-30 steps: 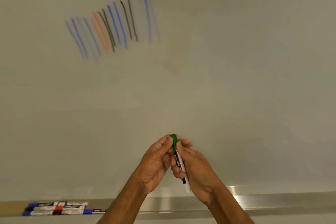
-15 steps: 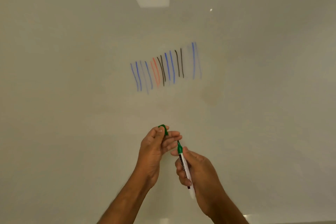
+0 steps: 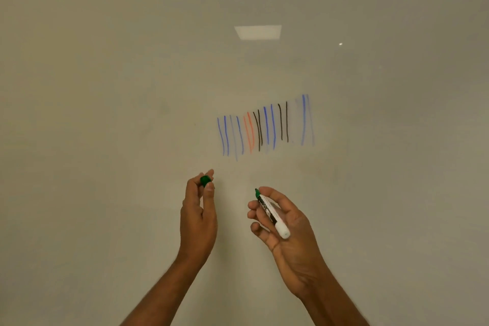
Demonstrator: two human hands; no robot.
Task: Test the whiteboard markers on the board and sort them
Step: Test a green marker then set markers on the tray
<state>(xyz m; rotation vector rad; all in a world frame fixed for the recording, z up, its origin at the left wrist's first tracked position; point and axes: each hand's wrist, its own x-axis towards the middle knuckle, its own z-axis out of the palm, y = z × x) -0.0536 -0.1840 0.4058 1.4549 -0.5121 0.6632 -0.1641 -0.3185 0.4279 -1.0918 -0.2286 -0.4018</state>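
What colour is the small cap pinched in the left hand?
The small plastic cap is green; head view.

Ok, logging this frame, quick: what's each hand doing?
Left hand: pinching the green cap.
Right hand: holding the uncapped green marker.

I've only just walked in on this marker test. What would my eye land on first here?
The row of blue, red and black test strokes on the whiteboard, just right of centre, stands out first. Below it, the right hand holds an uncapped green marker, tip pointing up, while the left hand pinches the green cap. No green stroke shows on the board yet.
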